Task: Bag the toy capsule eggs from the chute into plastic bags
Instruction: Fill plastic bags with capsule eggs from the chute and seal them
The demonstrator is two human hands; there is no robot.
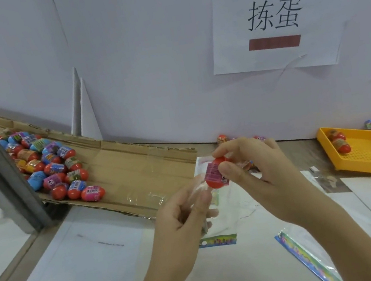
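My right hand (258, 172) pinches a red egg (214, 173) between thumb and fingertips, at the mouth of the clear bag (226, 212) whose edge my left hand (182, 214) pinches. The egg looks light, hard and slick, so I'd grip its labelled middle. The bag seems thin and limp, best held by its rim.
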